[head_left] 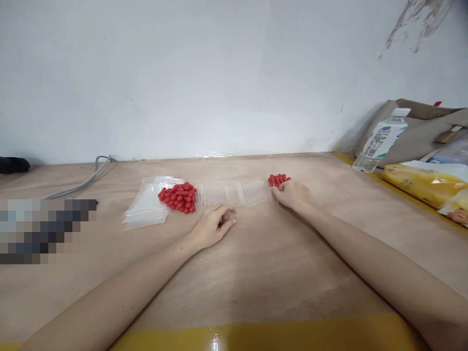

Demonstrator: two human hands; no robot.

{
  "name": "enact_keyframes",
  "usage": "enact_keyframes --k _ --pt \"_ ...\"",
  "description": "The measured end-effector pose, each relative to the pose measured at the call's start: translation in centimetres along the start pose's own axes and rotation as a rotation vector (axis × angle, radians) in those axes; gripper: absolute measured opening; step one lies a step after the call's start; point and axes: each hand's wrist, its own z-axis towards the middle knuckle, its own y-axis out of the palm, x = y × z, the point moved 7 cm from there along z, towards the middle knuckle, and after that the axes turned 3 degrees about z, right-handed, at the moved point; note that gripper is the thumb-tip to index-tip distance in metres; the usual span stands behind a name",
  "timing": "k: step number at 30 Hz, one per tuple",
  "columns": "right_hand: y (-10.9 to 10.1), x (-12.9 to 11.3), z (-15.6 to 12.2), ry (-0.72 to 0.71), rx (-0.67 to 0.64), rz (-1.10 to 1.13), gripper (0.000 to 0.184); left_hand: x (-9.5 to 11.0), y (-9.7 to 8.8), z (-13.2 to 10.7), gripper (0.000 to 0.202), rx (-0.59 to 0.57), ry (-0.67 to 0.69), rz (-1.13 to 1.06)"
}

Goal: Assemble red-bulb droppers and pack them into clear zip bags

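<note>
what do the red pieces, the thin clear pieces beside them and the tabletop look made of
Red pieces: probably rubber or plastic, smooth; the colour is even and opaque, with faint highlights.
Thin clear pieces: likely plastic, glossy; they look see-through with pale glints, though glass is possible.
Tabletop: apparently wood or plywood, mostly matte; brown grain runs across it.

A pale, stained wall [219, 73] rises behind a wooden tabletop [234, 287] edged with yellow tape [292, 336].

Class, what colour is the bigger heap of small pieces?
The bigger heap is red, in the head view.
</note>
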Motion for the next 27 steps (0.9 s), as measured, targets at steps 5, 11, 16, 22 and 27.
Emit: enact_keyframes --k 5,11,16,22,27 --pt "0.0 -0.1 0.0 -0.013 0.017 -0.005 0.031 -0.1 0.0 0.0 0.021 0.009 0.006 0.004" --pt "0.6 -1.0 -0.4 -0.053 0.008 -0.009 0.026 -0.1 0.1 0.0 0.02 0.002 0.005 0.011" --pt "1.2 -1.3 -0.6 -0.036 -0.086 -0.072 0.025 0.0 0.1 0.1 0.019 -0.001 0.006 0.02" --pt "0.3 -2.1 -1.7 -0.059 -0.298 -0.176 0.024 -0.1 0.0 0.1 0.019 0.001 0.007 0.014" --pt "0.2 -2.4 -2.6 -0.127 -0.447 -0.177 0.02 0.1 0.3 -0.1 0.019 -0.003 0.006 0.013"
